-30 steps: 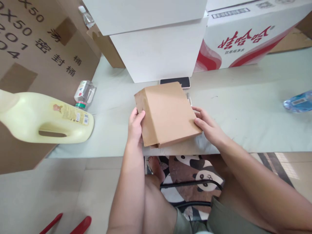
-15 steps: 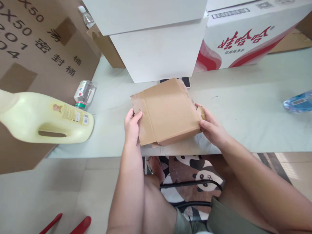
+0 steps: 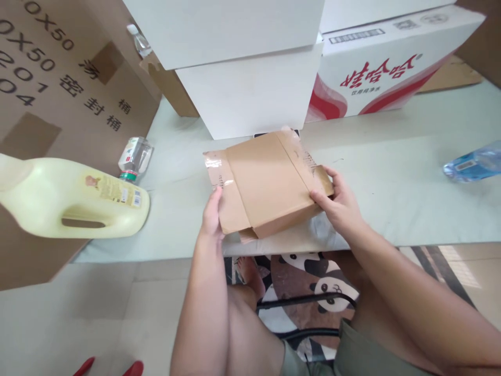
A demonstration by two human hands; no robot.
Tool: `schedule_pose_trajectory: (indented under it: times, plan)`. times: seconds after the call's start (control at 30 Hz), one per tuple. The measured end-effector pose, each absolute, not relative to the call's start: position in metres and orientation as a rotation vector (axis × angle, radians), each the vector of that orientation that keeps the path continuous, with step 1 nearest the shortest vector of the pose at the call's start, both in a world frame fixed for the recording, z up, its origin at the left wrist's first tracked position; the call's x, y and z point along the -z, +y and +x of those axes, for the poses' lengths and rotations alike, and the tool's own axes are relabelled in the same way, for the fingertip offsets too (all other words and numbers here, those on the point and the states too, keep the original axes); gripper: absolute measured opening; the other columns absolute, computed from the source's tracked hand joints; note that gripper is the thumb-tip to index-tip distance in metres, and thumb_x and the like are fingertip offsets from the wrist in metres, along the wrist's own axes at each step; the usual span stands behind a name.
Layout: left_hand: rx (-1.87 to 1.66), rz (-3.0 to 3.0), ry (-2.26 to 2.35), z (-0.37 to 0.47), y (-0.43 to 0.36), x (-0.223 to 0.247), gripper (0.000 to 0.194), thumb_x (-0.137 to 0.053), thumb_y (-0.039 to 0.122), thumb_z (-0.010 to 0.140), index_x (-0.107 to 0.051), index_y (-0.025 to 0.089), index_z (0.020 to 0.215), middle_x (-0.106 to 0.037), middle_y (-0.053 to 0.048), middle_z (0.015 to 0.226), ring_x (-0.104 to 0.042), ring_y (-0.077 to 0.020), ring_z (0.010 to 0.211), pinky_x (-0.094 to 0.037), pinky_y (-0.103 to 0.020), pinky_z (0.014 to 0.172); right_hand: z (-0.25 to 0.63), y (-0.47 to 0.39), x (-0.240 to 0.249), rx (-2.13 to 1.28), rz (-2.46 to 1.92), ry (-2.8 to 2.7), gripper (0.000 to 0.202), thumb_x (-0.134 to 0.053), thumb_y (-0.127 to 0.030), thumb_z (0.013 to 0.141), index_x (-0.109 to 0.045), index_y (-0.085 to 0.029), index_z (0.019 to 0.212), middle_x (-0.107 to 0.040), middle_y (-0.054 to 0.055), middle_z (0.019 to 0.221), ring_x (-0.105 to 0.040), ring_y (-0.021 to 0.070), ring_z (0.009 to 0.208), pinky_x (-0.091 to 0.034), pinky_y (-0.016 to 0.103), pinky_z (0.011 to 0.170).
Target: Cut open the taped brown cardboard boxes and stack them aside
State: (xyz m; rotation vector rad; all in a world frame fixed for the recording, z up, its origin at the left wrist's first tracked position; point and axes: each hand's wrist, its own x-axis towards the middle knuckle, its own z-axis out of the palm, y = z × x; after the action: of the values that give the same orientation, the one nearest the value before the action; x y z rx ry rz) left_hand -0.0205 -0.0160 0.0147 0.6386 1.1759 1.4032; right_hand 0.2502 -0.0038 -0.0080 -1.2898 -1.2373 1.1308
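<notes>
A brown cardboard box [image 3: 270, 180], its end flaps spread outward, is held between my two hands over the near edge of the table. My left hand [image 3: 212, 214] grips the left flap, thumb on top and the other fingers hidden underneath. Clear tape shines on that flap. On the right side, my right hand [image 3: 340, 201] is closed on the right flap and box edge, with the thumb on the upper face. Just behind the box, a phone [image 3: 260, 135] is mostly covered, only its edge showing.
White cartons [image 3: 250, 89] stand behind the box, beside a red-and-white water carton [image 3: 376, 78]. To the left are a pale yellow jug [image 3: 117, 206], a small clear bottle [image 3: 135, 156] and a big brown carton [image 3: 58, 104]. A blue-tinted bottle [image 3: 475, 163] lies at the right.
The left flap has swung outward and the right one now stands out more from the box. The box covers more of the phone. My left thumb has shifted on the flap.
</notes>
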Motion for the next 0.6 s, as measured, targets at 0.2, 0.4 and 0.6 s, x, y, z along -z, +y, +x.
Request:
schedule_pose_trajectory:
  times: [0.2,0.4,0.6]
  plan:
    - [-1.356,0.600,1.182,-0.016,-0.017,-0.015,0.043,-0.065,0.057,0.080,-0.071,0.019,0.101,-0.077,-0.013,0.100,-0.068,-0.0363,0.116,-0.059,-0.049,0.092,0.254,-0.004,0.006,-1.053,-1.356,-1.238,0.059,-0.073,-0.049,0.079,-0.054,-0.026,0.130,-0.066,0.009,0.129,-0.063,0.0305,0.117,-0.052,0.050,0.101]
    - [-1.363,0.611,1.196,-0.012,-0.014,-0.012,0.044,-0.067,0.058,0.078,-0.072,0.020,0.099,-0.077,-0.012,0.096,-0.071,-0.0339,0.110,-0.060,-0.045,0.088,0.255,-0.003,0.009,-1.053,-1.235,-1.169,0.042,-0.066,-0.048,0.086,-0.060,-0.028,0.123,-0.068,0.006,0.125,-0.064,0.0280,0.118,-0.049,0.049,0.107]
    - [-1.615,0.635,1.456,-0.024,0.000,-0.002,0.030,-0.070,0.048,0.077,-0.067,0.021,0.088,-0.072,-0.004,0.085,-0.072,-0.0216,0.089,-0.056,-0.031,0.074,0.258,0.000,0.007,-1.045,-1.129,-1.082,0.040,-0.065,-0.049,0.085,-0.061,-0.030,0.120,-0.069,0.005,0.125,-0.065,0.0288,0.118,-0.051,0.049,0.104]
